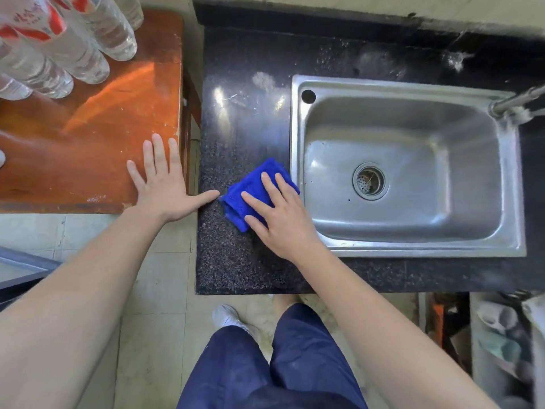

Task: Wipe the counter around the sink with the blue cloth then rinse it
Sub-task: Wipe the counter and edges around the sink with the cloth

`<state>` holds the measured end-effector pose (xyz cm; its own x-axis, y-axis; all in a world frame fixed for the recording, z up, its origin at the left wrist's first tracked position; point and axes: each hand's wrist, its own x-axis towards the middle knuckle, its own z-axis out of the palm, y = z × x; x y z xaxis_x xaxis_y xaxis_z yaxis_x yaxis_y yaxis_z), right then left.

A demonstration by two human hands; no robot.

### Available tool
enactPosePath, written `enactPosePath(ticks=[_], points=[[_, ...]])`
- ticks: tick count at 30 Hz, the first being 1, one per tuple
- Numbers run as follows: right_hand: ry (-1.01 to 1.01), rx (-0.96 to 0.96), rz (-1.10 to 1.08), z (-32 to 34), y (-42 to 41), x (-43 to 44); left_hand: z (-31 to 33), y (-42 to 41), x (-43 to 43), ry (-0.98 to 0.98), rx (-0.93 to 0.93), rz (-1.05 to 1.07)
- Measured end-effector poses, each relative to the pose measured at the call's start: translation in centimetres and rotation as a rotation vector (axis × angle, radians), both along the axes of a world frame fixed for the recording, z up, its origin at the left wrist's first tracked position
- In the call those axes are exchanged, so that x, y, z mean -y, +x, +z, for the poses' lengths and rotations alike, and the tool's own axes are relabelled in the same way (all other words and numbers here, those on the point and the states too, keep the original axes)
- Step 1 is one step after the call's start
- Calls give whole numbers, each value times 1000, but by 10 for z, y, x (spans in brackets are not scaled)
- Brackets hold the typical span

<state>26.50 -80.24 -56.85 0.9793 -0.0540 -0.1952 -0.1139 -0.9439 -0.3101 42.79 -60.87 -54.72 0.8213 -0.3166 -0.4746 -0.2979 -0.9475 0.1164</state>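
A folded blue cloth [247, 190] lies on the dark speckled counter [236, 255], just left of the steel sink [413, 243]. My right hand [280, 214] presses flat on the cloth with straight, spread fingers, covering its right part. My left hand [165, 184] rests flat with spread fingers on the corner of the orange wooden table [88, 137]; its thumb reaches over the gap to the counter's left edge, close to the cloth. The sink basin is empty, with a drain strainer [369, 180] in the middle.
Several clear plastic water bottles [59, 45] stand at the table's far left. A metal faucet pipe [519, 100] juts in over the sink's right rim. White smears mark the counter behind the sink. A narrow gap separates table and counter. My legs and a white shoe [227, 317] are below.
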Motion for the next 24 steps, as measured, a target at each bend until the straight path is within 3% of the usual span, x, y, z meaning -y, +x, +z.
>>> enactPosePath(ticks=[8, 14, 18, 24], points=[[-39, 66, -21, -9, 138, 63, -5, -1, 1, 30, -13, -17], [-21, -41, -115, -6, 235, 57, -2, 2, 3, 77, -40, -8], [-18, 19, -108, -7, 210, 50, -1, 3, 2, 83, -42, -3], [3, -23, 43, 1, 86, 44, -1, 0, 4, 70, -30, 2]])
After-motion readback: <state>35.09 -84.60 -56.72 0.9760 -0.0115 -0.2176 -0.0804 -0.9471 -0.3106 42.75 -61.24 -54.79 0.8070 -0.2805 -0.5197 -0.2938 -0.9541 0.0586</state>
